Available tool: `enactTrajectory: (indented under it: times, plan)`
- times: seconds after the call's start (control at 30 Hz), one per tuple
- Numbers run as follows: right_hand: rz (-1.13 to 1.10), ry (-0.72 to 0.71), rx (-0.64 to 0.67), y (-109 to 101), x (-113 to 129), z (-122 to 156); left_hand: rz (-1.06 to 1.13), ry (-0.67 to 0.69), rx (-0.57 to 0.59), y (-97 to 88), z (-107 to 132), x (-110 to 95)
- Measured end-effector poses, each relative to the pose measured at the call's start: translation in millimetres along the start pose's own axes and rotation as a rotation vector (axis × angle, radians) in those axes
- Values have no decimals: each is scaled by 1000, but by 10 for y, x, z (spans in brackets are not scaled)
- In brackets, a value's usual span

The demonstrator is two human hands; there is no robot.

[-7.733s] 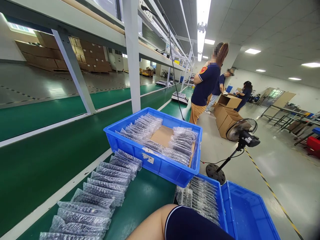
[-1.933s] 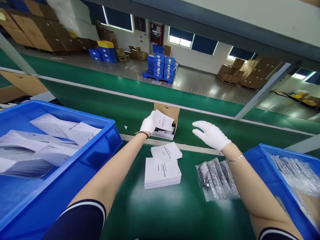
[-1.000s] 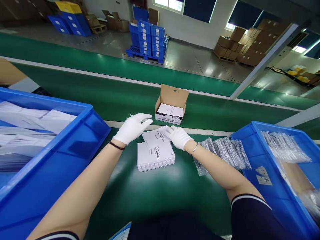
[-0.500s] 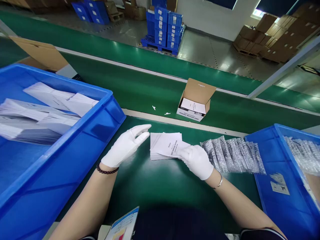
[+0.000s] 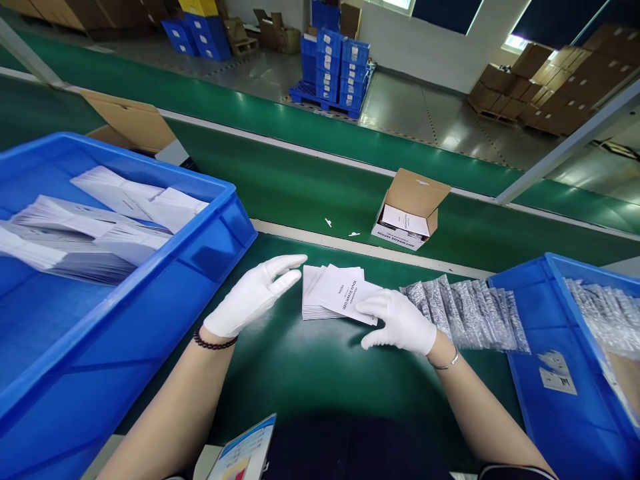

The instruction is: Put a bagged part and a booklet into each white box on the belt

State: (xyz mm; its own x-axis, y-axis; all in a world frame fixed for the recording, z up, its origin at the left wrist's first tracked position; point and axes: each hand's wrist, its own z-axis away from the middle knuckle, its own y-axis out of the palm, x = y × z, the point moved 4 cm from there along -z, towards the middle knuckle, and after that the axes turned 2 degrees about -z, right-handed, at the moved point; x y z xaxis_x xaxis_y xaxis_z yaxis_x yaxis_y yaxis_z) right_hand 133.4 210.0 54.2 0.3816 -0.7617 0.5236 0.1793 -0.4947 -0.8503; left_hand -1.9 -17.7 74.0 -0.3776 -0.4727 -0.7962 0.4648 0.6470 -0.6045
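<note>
A stack of white printed booklets (image 5: 314,293) lies on the green worktop in front of me. Its top booklet (image 5: 341,288) is turned askew and overhangs the stack toward the right. My right hand (image 5: 397,321), in a white glove, rests its fingers on the right end of that booklet, with the thumb spread below and apart from it. Just left of the stack, my left hand (image 5: 257,295), also gloved, hovers with thumb and fingers apart and holds nothing. To the right of my right hand, a row of silvery plastic packets (image 5: 470,313) leans on the worktop.
A blue bin (image 5: 200,247) of white booklets stands at left. Another blue bin (image 5: 543,373), with silvery packets, stands at right. Beyond a pale rail, the green belt (image 5: 280,193) carries an open carton (image 5: 400,237), small white scraps and a second open carton (image 5: 127,127).
My right thumb has opened away from the booklets, and the top booklet sits slightly more askew. Both cartons and the scraps have shifted right along the belt. My left hand has barely moved.
</note>
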Motion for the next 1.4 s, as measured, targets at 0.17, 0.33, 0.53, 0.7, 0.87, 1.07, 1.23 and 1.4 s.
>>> enactTrajectory:
  times: [0.17,0.33,0.53,0.7,0.87,1.07,1.23,1.4]
  plan:
    - [1,93,-31,102,-24,-92,-104,-93,118,341,-296,257]
    - [63,149,-86,268,-56,-71,61,-182,136,595,-477,448]
    - [24,2,-196,263,-16,32,151,-157,156,623,-438,441]
    - [-56,-25,-209,196,-66,94,6,-64,114,518,-419,362]
    - [-218,274,-199,178,-259,123,-67,119,330,558,-357,254]
    - [-390,831,-314,275,-574,123,-153,122,315,577,-346,305]
    - [-766,779,-595,259,-692,205,-158,71,304,552,-335,280]
    - [-956,684,-768,229,-706,277,-164,77,165,479,-333,96]
